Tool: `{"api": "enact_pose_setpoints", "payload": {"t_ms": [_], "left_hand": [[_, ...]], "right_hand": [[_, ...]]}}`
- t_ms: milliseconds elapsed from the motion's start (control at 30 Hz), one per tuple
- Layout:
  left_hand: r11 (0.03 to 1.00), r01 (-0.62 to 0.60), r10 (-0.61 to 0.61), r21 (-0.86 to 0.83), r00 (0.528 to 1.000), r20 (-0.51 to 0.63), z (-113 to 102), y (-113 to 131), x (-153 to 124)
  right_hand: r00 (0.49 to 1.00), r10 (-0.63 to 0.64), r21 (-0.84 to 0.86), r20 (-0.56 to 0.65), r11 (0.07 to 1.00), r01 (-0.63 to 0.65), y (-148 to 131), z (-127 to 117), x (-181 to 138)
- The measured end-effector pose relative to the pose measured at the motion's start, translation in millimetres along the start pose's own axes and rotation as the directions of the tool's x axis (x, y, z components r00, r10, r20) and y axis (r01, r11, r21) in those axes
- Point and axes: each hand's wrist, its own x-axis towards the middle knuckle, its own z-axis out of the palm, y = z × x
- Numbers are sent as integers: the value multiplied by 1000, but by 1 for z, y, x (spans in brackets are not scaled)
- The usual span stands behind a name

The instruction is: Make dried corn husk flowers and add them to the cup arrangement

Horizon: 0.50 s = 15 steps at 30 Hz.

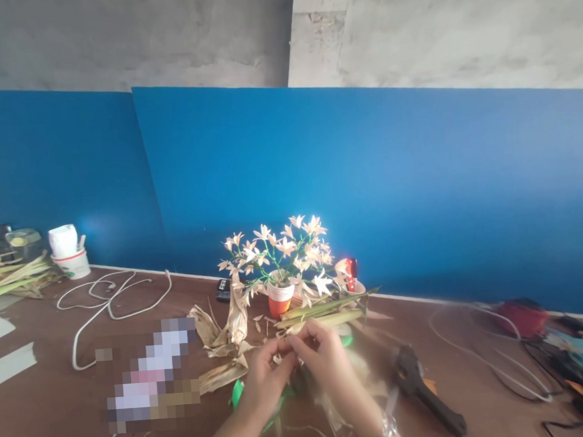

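Orange paper cup (278,306), head view: stands on your tabletop (46,422), pale flowers (286,247) on green stems rising from it. Small pale piece (277,359): your side of the cup, mostly covered; its long axis cannot be told. Your left hand (270,376): near side of the cup, fingers curled narrow about that piece. Your right hand (325,352): near side, slightly right of the cup, thumb and forefinger pinched, meeting the left's fingertips; whether it grips anything, cannot tell. Neither is clearly nearer the cup. Dried husks (237,319): just left of the cup. Green stalks (322,307): just right, lying crosswise. Black glue gun (428,395): well right of the cup, toward you.
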Motion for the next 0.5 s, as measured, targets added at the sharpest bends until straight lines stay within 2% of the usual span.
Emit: {"api": "enact_pose_setpoints", "payload": {"t_ms": [100, 167, 300, 367, 500], "left_hand": [[998, -13, 13, 55, 1000, 0, 0, 3, 0], [1000, -12, 11, 22, 1000, 19, 0, 4, 0], [990, 40, -34, -135, 999, 42, 0, 4, 1], [984, 61, -55, -170, 998, 41, 0, 3, 2], [994, 51, -45, -98, 998, 54, 0, -1, 2]], "right_hand": [[999, -9, 14, -33, 1000, 9, -2, 0, -1], [999, 9, 57, -35, 998, -7, -4, -1, -1], [987, 51, 281, 152, 955, -92, -6, -7, 0], [978, 44, 346, 205, 931, -115, -6, -9, 1], [987, 73, 324, 143, 939, -117, -2, -7, 2]]}}
